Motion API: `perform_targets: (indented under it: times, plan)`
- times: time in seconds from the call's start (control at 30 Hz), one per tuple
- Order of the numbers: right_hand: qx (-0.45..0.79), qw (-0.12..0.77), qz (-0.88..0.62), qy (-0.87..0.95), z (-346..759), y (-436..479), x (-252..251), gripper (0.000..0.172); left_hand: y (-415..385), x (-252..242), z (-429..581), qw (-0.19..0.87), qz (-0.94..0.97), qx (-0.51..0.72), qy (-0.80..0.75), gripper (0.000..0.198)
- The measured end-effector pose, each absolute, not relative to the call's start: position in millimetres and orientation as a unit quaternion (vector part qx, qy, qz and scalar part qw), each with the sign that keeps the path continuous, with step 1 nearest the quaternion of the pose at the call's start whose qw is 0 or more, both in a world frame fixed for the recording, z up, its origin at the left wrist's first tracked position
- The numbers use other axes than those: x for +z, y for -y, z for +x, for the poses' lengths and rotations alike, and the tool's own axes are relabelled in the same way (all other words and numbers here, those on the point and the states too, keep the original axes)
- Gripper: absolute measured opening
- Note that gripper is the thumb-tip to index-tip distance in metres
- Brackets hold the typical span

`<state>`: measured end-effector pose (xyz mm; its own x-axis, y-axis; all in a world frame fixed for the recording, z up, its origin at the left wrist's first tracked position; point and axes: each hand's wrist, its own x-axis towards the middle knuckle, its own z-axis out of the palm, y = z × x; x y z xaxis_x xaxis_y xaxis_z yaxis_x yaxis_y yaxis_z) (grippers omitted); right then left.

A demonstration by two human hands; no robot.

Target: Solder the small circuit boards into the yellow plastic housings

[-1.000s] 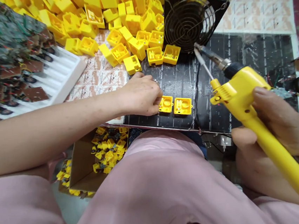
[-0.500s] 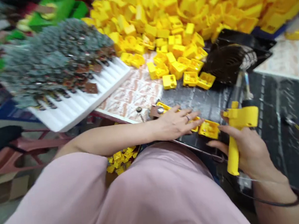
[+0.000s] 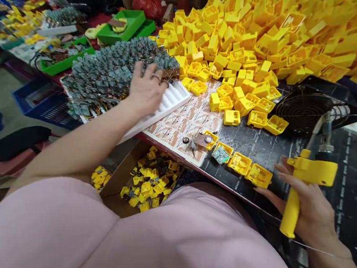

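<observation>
My left hand (image 3: 148, 88) reaches over a white ribbed tray (image 3: 175, 98) packed with small circuit boards (image 3: 106, 71). Its fingers are apart at the front edge of the boards; whether they touch one I cannot tell. In my right hand (image 3: 312, 209) is a yellow soldering gun (image 3: 313, 171), its metal tip pointing away from me. Right of my body, yellow plastic housings (image 3: 240, 163) stand in a short row by the table edge, open side up. A green board (image 3: 221, 154) lies on one, and a brown piece with a round metal part (image 3: 205, 140) rests at the row's far left end.
A large heap of yellow housings (image 3: 239, 39) covers the table's back. A black fan (image 3: 308, 100) stands at the right, near the gun's tip. Below the table edge, a cardboard box (image 3: 114, 186) holds more yellow pieces. Green trays (image 3: 124, 27) lie behind the boards.
My left hand has left the row of housings and moved left to the tray of boards. The right hand still holds the soldering gun by the row. The camera view has turned left.
</observation>
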<state>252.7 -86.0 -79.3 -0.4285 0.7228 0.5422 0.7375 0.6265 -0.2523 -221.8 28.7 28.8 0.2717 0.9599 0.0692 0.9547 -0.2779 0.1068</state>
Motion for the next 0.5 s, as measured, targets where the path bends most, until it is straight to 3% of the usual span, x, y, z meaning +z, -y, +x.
perform_targets:
  times: [0.1,0.2,0.37,0.5]
  plan:
    - [-0.016,0.308,-0.447,0.840,254,86,-76,0.051,-43,37,-262,-0.066,0.728,0.034,-0.682,0.071]
    - [-0.037,0.321,-0.442,0.836,252,86,-70,0.051,-41,42,-262,-0.082,0.687,0.170,-0.702,0.073]
    - [-0.075,0.351,-0.393,0.847,246,83,-58,0.055,-38,46,-218,0.178,0.651,0.388,-0.628,0.070]
    - [-0.001,0.402,-0.390,0.828,226,83,-50,0.053,-42,36,-158,0.364,0.597,0.467,-0.542,0.060]
